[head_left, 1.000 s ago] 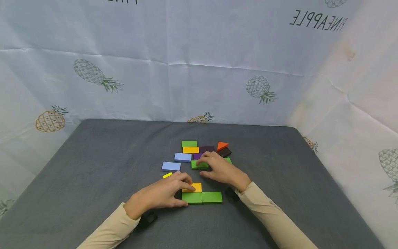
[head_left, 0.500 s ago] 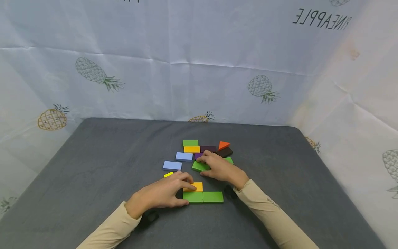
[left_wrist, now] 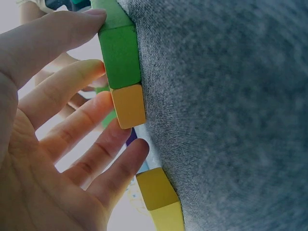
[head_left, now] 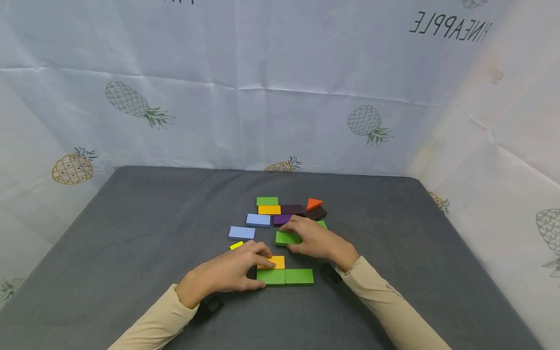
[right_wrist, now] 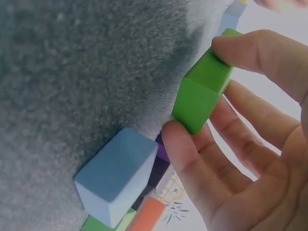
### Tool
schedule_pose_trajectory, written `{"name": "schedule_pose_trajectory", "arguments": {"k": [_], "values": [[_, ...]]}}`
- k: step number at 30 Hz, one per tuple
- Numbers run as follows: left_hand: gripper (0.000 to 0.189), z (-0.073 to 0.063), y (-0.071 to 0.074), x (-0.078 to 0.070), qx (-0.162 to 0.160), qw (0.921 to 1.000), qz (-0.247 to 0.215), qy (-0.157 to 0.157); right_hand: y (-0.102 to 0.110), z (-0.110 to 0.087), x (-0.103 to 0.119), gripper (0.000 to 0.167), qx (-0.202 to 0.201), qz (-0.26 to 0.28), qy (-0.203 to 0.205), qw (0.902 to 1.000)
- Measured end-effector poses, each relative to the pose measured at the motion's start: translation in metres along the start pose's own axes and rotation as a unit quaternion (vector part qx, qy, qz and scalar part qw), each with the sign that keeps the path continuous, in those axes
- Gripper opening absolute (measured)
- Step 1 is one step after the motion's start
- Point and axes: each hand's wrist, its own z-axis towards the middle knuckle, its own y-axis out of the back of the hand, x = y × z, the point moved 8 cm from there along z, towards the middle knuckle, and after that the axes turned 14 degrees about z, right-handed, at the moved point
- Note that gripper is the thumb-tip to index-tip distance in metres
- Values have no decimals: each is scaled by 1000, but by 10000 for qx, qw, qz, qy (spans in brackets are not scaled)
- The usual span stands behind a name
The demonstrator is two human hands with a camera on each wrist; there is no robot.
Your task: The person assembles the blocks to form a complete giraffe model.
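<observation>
My left hand (head_left: 232,267) lies at the left end of a small flat layout. Its fingers rest on an orange-yellow block (head_left: 277,261), and its thumb touches the front edge of a green block (head_left: 270,277). A second green block (head_left: 299,276) adjoins that one on the right. In the left wrist view those fingers are fairly straight along the blocks. Farther back, my right hand (head_left: 319,240) pinches another green block (head_left: 286,238) between thumb and fingers. The right wrist view shows this green block (right_wrist: 199,98) tilted, with a light blue block (right_wrist: 118,168) below it.
Behind the hands lie two light blue blocks (head_left: 241,233), a purple block (head_left: 282,220), a dark block (head_left: 292,209), a brown block (head_left: 316,213), an orange triangle (head_left: 314,203) and a small yellow block (head_left: 236,245). Patterned cloth (head_left: 262,126) hangs behind the grey table (head_left: 153,233).
My right hand has taken hold of the green block, turned it slightly and drawn it a little toward me and to the right, uncovering more of the purple block. My left hand stays put.
</observation>
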Motion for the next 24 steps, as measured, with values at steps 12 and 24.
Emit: {"name": "schedule_pose_trajectory", "arguments": {"k": [12,24], "values": [[37,0,1,-1,-24,10000,-8,-38,6,-22,4,36,-113,193,128,9997],[39,1,-2,1,92,9999,-17,70,0,-36,-4,36,-9,250,-34,9997]]}}
